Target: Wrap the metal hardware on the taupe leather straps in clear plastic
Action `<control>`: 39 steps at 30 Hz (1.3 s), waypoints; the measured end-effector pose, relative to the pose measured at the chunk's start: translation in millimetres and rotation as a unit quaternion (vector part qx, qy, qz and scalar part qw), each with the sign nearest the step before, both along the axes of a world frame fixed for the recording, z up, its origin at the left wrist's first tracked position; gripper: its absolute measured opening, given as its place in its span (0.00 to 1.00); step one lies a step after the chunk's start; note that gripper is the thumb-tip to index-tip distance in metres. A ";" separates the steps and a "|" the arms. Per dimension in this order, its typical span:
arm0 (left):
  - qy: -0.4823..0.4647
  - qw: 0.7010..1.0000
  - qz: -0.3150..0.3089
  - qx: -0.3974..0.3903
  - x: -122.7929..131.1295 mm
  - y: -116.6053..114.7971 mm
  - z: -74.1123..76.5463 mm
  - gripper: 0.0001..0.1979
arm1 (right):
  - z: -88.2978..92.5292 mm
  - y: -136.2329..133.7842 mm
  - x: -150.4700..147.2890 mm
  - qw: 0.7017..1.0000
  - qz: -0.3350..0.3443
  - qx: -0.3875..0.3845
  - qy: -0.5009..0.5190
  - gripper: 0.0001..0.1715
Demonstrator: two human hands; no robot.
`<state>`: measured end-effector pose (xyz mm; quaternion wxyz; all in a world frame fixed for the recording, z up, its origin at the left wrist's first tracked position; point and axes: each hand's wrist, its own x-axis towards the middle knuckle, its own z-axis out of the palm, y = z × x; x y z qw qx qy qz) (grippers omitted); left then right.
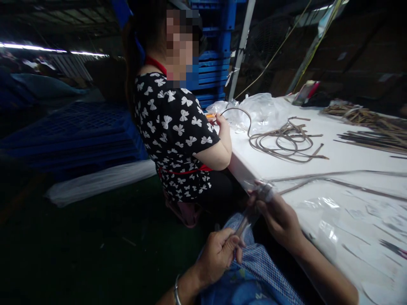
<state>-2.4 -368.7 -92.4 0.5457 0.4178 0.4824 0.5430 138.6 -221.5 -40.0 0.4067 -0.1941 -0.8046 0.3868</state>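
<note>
Over my lap, my left hand [221, 252] is closed, thumb against fingers, on the lower end of a flat brown strip [244, 223]. Farther up, at the table's edge, my right hand [282, 216] closes around the upper part of the strip, where shiny clear plastic [266, 189] bunches at the fingers. Long brown strips [337, 180] run from beside that hand across the white table [359, 159]; whether they join the held one, I cannot tell. The fingertips are slightly blurred.
A co-worker [173, 127] sits ahead at the table, holding something orange. Coiled brown strips [286, 137], a clear plastic bag [265, 108] and a pile of strips [375, 125] lie on the table. Dark-tipped pliers [396, 248] lie at right. Blue pallets [73, 131] stand left.
</note>
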 end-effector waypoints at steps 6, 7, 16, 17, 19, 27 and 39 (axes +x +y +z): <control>-0.039 0.997 0.031 -0.051 -14.3 -1.7 24.6 0.21 | -46.1 -7.0 7.0 0.957 0.099 0.192 -0.193 0.17; -0.043 0.996 0.034 -0.067 -17.5 -0.1 25.5 0.21 | -47.7 -11.5 7.1 0.952 0.113 0.189 -0.211 0.15; 0.332 0.919 0.213 0.015 -50.6 12.9 8.0 0.10 | -31.4 -20.6 11.4 0.846 0.144 -0.414 -0.302 0.21; 0.363 0.909 0.203 0.032 -48.8 10.7 5.0 0.11 | -28.8 -20.2 12.3 0.812 0.161 -0.487 -0.280 0.22; 0.375 0.915 0.133 0.059 -40.1 6.3 -1.7 0.13 | -22.1 -21.3 13.0 0.764 0.189 -0.574 -0.228 0.22; 0.208 0.973 0.083 0.060 -5.6 18.6 -28.0 0.14 | 14.9 -27.5 4.7 0.756 0.255 -0.602 0.000 0.20; -0.044 0.999 0.010 -0.019 1.6 19.5 -9.0 0.20 | -5.1 11.8 10.5 0.991 -0.003 0.104 -0.080 0.18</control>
